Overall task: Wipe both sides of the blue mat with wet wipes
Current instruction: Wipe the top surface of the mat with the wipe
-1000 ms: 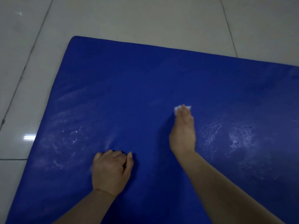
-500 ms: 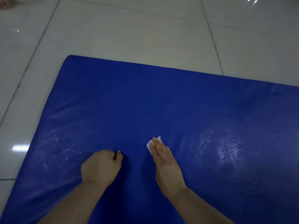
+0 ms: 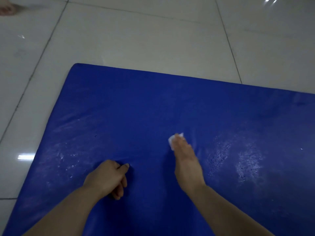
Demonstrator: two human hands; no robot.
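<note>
The blue mat lies flat on the tiled floor and fills most of the head view. Pale wet streaks and shiny patches show on its left and right parts. My right hand lies flat with straight fingers on the mat's middle, pressing a small white wet wipe whose edge peeks out past the fingertips. My left hand rests on the mat to the left as a curled fist, thumb forward, holding nothing visible.
Glossy white floor tiles with dark grout lines surround the mat on the far and left sides. A person's bare foot shows at the top left corner, away from the mat.
My right hand slid the wipe back toward me and leftward, then slightly outward again. The view tilted up, showing more floor. My left fist stayed planted.
</note>
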